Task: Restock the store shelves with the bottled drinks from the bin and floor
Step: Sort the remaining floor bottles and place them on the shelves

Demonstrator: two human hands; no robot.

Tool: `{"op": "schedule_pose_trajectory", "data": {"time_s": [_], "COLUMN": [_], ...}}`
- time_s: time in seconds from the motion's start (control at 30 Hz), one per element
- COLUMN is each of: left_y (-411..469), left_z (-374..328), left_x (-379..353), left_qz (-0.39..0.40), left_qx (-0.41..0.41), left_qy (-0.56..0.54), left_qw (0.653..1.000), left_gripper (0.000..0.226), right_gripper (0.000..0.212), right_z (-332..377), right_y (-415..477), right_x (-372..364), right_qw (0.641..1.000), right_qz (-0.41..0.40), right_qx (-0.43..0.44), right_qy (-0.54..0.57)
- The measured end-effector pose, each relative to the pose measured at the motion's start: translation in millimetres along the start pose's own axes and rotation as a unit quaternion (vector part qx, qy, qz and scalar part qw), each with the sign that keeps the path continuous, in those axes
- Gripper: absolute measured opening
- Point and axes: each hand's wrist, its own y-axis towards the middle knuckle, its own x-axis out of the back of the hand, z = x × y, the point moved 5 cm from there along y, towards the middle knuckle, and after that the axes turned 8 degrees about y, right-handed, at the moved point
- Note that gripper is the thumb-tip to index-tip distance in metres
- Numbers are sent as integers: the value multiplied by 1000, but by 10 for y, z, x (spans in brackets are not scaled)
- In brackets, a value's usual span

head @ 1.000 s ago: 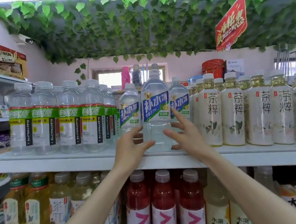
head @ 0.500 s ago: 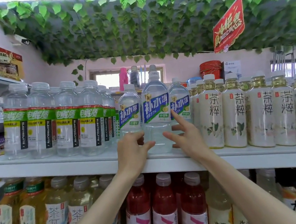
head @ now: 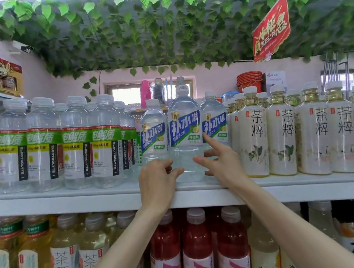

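Observation:
A large clear bottle with a blue label (head: 185, 130) stands upright near the front edge of the upper white shelf (head: 67, 200). Two smaller bottles of the same drink flank it, one at the left (head: 154, 137) and one at the right (head: 215, 124). My left hand (head: 155, 181) grips the large bottle low on its left side, thumb across the front. My right hand (head: 222, 163) touches its right side with spread fingers, the index finger lying straight up along the label's edge.
Green-label electrolyte bottles (head: 43, 149) fill the shelf to the left, white tea bottles (head: 284, 133) to the right. The lower shelf holds yellow tea bottles (head: 31, 265) and red drinks (head: 197, 250). A red sign (head: 270, 29) and fake leaves hang overhead.
The large bottle stays upright in the same spot. My left hand's fingers have curled a little tighter on it; my right hand has barely shifted.

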Motion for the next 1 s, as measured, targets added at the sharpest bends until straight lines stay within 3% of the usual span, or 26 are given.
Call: {"op": "schedule_pose_trajectory", "data": {"time_s": [0.47, 0.63, 0.77, 1.0], "left_y": [-20, -49, -186, -757], "left_z": [-47, -141, -434, -1596], "left_x": [16, 101, 117, -81], "left_qz": [14, 26, 48, 128], "left_qx": [33, 47, 60, 66], "left_qy": [16, 3, -93, -268], "left_qw": [999, 999, 993, 952], "left_gripper": [30, 41, 45, 53], "right_gripper": [71, 71, 62, 49], "right_z": [10, 148, 339, 708], "right_y": [-19, -83, -247, -955], "right_x": [-1, 137, 553, 1908], "right_qw": [1000, 999, 1000, 998], "right_qz": [3, 4, -15, -64], "right_qx": [-25, -26, -8, 6], "right_qy": [-10, 22, 21, -14]}}
